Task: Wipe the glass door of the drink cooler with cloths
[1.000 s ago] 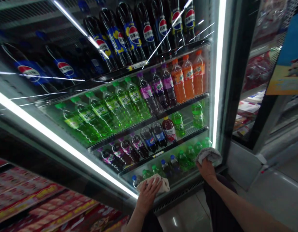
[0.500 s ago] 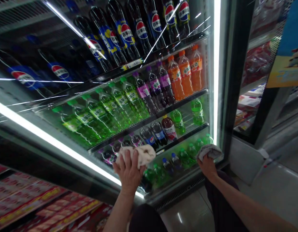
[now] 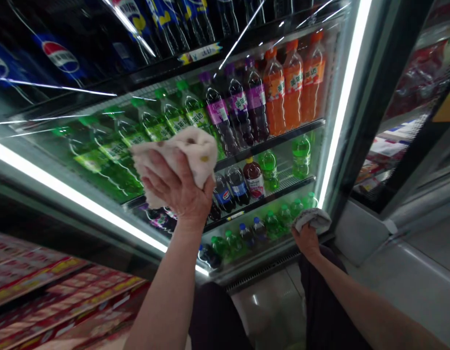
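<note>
Tall glass-doored drinks cooler [image 3: 319, 92] fills the view ahead of me, its pane running from upper left down to the lower right, lit by a white light strip along the right door edge [image 3: 341, 107] and another along the left frame [image 3: 75, 194]. Behind the glass, shelf by shelf: dark cola bottles with blue labels [image 3: 60, 56] at top, then green soda bottles [image 3: 111, 150], purple-labelled bottles [image 3: 235, 112] and orange soda bottles [image 3: 294, 92], then smaller mixed bottles [image 3: 254, 177], and a bottom row of small green and blue-capped bottles [image 3: 261, 228]. Red printed cartons [image 3: 45, 291] stacked low at my left; pale tiled floor [image 3: 422, 287] to the right. My left hand [image 3: 177, 187] is raised, clenched round a crumpled cream cleaning cloth [image 3: 188, 150], pressing it against the glass in front of the green bottle shelf, about mid-height. My right hand [image 3: 307, 240] is low, near the bottom right corner of the door, gripping a bunched grey-white rag [image 3: 314, 218] that touches the glass just beside the right light strip. The two cloths sit well apart, on a diagonal along the pane: left high and centre, right low at the edge. The glass between them and above the left cloth is nearer my left hand. Reflected streaks cross the upper pane.
</note>
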`<state>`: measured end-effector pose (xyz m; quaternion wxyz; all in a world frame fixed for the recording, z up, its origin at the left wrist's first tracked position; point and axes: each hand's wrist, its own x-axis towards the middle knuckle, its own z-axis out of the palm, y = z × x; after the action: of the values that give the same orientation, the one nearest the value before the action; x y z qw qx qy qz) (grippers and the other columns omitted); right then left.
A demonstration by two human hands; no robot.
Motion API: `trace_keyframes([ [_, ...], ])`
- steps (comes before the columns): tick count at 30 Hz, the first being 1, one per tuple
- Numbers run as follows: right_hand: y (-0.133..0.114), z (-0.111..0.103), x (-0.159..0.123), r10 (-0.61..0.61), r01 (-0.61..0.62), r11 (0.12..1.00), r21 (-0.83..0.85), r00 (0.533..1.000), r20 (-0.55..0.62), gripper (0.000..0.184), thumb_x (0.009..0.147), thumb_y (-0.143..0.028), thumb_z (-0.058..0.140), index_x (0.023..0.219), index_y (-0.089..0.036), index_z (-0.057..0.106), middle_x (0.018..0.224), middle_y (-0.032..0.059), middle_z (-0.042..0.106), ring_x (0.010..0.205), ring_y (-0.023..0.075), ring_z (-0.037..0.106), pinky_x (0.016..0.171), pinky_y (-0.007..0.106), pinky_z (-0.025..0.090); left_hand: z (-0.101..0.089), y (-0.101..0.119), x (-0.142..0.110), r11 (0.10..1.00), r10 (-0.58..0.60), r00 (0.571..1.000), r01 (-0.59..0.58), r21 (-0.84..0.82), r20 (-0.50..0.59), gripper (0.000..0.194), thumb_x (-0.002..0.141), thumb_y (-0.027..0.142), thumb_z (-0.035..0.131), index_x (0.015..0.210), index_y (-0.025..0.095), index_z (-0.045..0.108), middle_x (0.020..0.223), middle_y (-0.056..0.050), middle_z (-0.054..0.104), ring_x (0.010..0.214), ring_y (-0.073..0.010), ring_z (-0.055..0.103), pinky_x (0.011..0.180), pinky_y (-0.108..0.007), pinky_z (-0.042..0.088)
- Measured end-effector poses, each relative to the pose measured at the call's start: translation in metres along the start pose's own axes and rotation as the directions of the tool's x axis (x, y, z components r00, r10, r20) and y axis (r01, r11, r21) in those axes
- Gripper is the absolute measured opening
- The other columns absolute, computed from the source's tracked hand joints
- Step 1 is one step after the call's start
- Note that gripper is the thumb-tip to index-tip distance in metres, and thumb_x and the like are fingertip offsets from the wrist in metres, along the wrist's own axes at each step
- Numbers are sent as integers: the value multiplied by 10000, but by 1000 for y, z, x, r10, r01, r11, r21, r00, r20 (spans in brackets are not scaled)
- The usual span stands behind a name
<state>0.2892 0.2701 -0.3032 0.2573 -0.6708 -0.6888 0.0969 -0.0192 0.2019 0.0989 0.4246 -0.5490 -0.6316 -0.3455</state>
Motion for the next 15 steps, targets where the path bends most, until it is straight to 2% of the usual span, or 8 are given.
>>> trace_keyframes([
  [4, 0, 0, 1, 41, -41, 999, 0, 999, 12, 526, 1052, -456, 513, 1336, -16, 560, 1166, 307, 711, 1103, 416, 683, 981, 525, 524, 31, 28, -67, 972, 235, 969, -234, -20, 80, 908, 1002, 673, 555, 1740, 255, 230, 1845, -203, 213, 1720, -495, 102, 1364, -805, 74],
  [6, 1, 0, 1, 47, -47, 999, 0, 999, 13, 541, 1054, -469, 497, 1343, -17, 558, 1163, 305, 714, 1086, 416, 683, 984, 534, 524, 38, 40, -99, 936, 346, 932, -351, 31, 110, 876, 1000, 658, 565, 1736, 294, 259, 1815, -177, 325, 1692, -453, 222, 1386, -729, 97],
  [9, 2, 0, 1, 38, -38, 999, 5, 999, 11, 561, 1054, -485, 483, 1345, -12, 559, 1166, 309, 713, 1093, 418, 677, 991, 534, 526, 43, 51, -140, 856, 495, 857, -509, 89, 146, 819, 988, 655, 586, 1703, 321, 367, 1717, -131, 514, 1578, -385, 398, 1404, -634, 54],
  [12, 2, 0, 0, 17, -17, 1000, 10, 1000, 9, 552, 1053, -470, 482, 1332, -3, 569, 1174, 318, 709, 1100, 414, 678, 1010, 530, 525, 47, 50, -178, 795, 592, 784, -606, 20, 187, 685, 1011, 597, 577, 1645, 359, 476, 1679, -43, 581, 1495, -327, 448, 1393, -590, 100],
  [15, 2, 0, -1, -2, 2, 1000, 7, 1000, 9, 513, 1048, -441, 492, 1304, -8, 591, 1161, 310, 711, 1093, 409, 680, 1023, 527, 524, 49, 36, -218, 741, 650, 705, -670, -34, 283, 600, 1038, 502, 557, 1626, 406, 487, 1732, 53, 519, 1508, -262, 446, 1302, -507, 279],
])
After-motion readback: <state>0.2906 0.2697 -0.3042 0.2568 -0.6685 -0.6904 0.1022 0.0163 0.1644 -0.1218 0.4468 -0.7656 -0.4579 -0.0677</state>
